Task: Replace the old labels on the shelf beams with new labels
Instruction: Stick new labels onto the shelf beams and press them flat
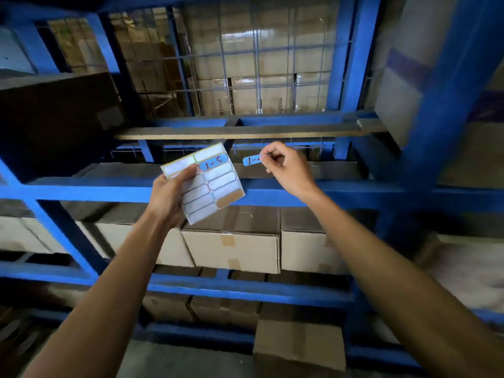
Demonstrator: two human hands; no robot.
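Two hands up at a blue shelf rack. Left hand [170, 192] closed around a label sheet [208, 184], thumb on its top face, sheet tilted. Most slots on the sheet look blank/peeled; one blue label marked "1-5" [214, 162] sits near its top edge, just above the left thumb. Right hand [286, 170] pinches a loose blue label [251, 160] between thumb and fingertips; label sticks out to the left of the fingers, writing partly hidden, reads "1-" then unclear. Shelf beam [272, 188] runs just below and behind both hands; the pinched label is not touching it. Cardboard boxes [231, 241] sit below the hands.
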